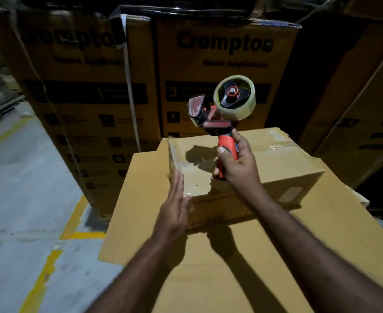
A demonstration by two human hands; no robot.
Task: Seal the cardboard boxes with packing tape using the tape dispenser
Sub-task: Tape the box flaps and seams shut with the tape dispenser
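A small brown cardboard box (pixel 276 163) lies on top of a larger flat cardboard box (pixel 242 263). Clear tape runs along the small box's left end. My right hand (pixel 237 161) grips the red handle of a tape dispenser (pixel 219 114), held up above the small box with its roll of clear tape (pixel 236 98) at the top right. My left hand (pixel 174 208) is flat with straight fingers, pressed against the small box's near left corner.
Tall printed cartons (pixel 226 71) stand stacked right behind the boxes, and darker cartons (pixel 366 120) rise at the right. At the left is grey concrete floor (pixel 16 199) with yellow lines (pixel 73 224).
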